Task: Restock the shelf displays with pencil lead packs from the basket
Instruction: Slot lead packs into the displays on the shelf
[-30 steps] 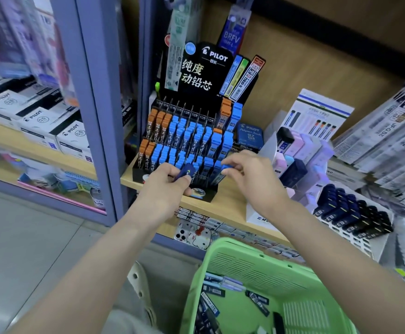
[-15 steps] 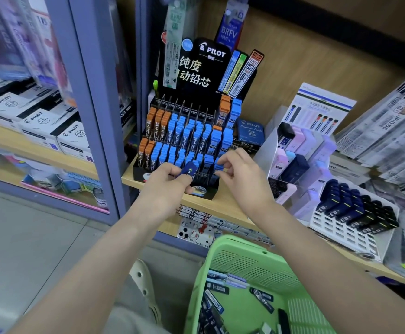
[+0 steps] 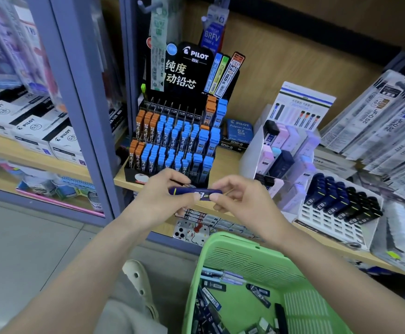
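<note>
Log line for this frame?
left hand: grips navy lead pack; right hand: pinches its other end; Pilot display: behind pack; green basket: packs inside

A cream clog (image 3: 140, 283) rests on the grey floor (image 3: 27, 249).

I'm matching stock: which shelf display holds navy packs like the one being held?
The white grid rack on the right; the black Pilot stand holds orange and blue packs.

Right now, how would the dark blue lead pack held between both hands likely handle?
Probably stiff: the dark blue lead pack spans straight between the left hand and right hand without sagging. Likely light, since fingertips hold it by its ends. Its smooth shell may be slippery.
</note>
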{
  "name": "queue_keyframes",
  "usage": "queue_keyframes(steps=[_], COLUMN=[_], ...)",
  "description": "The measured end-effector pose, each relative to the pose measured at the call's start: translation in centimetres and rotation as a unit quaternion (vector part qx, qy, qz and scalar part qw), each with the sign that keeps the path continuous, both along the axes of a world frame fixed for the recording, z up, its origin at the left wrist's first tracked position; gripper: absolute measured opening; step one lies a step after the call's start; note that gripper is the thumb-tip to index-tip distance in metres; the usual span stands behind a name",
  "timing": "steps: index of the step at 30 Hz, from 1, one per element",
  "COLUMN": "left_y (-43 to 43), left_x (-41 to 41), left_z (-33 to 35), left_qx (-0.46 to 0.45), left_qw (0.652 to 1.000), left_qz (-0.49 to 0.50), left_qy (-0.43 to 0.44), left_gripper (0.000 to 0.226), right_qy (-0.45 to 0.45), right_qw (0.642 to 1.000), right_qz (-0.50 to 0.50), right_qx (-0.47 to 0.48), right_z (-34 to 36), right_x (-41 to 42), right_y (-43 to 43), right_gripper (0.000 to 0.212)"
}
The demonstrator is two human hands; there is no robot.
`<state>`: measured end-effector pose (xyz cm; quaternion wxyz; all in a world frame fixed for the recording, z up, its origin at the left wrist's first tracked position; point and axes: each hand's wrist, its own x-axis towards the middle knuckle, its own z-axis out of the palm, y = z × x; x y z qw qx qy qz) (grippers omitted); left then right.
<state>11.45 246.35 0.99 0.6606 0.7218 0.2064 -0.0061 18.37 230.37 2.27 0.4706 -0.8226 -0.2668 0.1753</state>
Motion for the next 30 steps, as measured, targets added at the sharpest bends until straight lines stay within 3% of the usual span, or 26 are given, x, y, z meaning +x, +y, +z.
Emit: queue_keyframes(steps=[3,6,13,17,21,25,30], left_y=[-0.7,-2.2,-6.9,-10.4,-13.5,-17.0,-21.3], left_x=[0.0,-0.5,-0.8,-0.5,0.5,1.9,5.0], left_z=[0.5,1.1,0.6,-0.2,-0.9,-0.2,0.2], left_qx=[-0.022,-0.008,0.072,0.056,0.006,0.01,0.143], left_qw=[0.998,0.994,0.982,0.978,0.984,0.977,0.948], left_qz=[0.034,0.034,-0.098,-0.155,-0.141,-0.181,-0.226], left_qy=[-0.045,-0.106,-0.147,-0.129,-0.106,-0.116,-0.175], left_gripper=[0.026,0.012,0.009,0.012,0.026,0.026,0.007], right_qy=[0.084,0.114,-0.104,-0.204,-0.126,-0.017,-0.018], right_qw=[0.996,0.992,0.994,0.978,0.991,0.998,0.982], right_qz=[-0.003,0.002,-0.007,0.013,-0.033,-0.066,-0.179], right_qx=[0.036,0.046,-0.036,-0.042,-0.009,0.01,0.051], right_z=[-0.5,-0.6,0.8,0.9,1.4,2.1,1.5], right_x=[-1.2,-2.2,-3.8,-4.3,-4.2,-3.3,-0.6], right_y=[-1.3,-2.5,-7.3,-11.1,-14.3,-17.4,-22.0], right_gripper=[0.016,0.016,0.047,0.043,0.038,0.038,0.025])
